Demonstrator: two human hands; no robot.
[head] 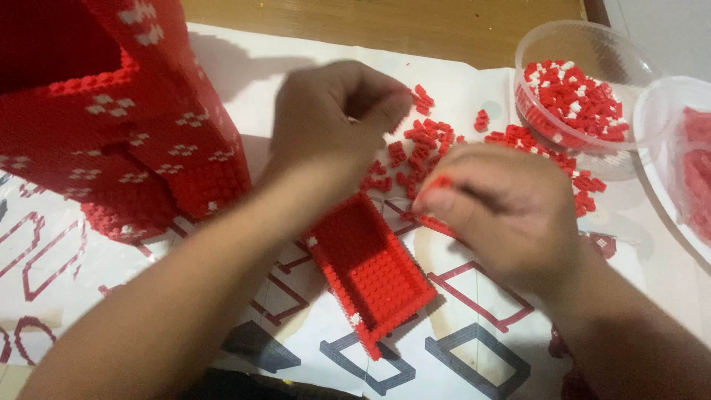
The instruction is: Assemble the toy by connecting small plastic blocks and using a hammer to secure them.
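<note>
At the centre of the frame lies a small red panel (pixel 370 270) built of tiny studded bricks, flat on its base with low raised walls along its edges and a few white bricks at its corners. It is only partly walled, so the piece looks to be mid-build: a base and low rim are done, while many bricks remain unused.

The left hand (pixel 333 118), upper centre, is curled into a loose fist over the panel's far end; whether its fingers pinch a brick cannot be told, since they are blurred and turned away. The right hand (pixel 503 211), centre right, has thumb and forefinger closed on a small red brick (pixel 440 182) just above the panel's upper right corner.

A loose pile (pixel 422 144) of red bricks is scattered between and behind the hands. At upper right a clear round plastic tub (pixel 574 41) holds red and white bricks, and a second clear tub (pixel 670 111) at the right edge holds more red ones.

At upper left stands a large model (pixel 126 111), a tall hollow red block with a knobbly surface and small white flower-like patterns, which looks far more advanced than the panel.

Everything sits on a white printed sheet (pixel 459 333) with red and grey outline shapes, over a wooden table (pixel 385 22).
</note>
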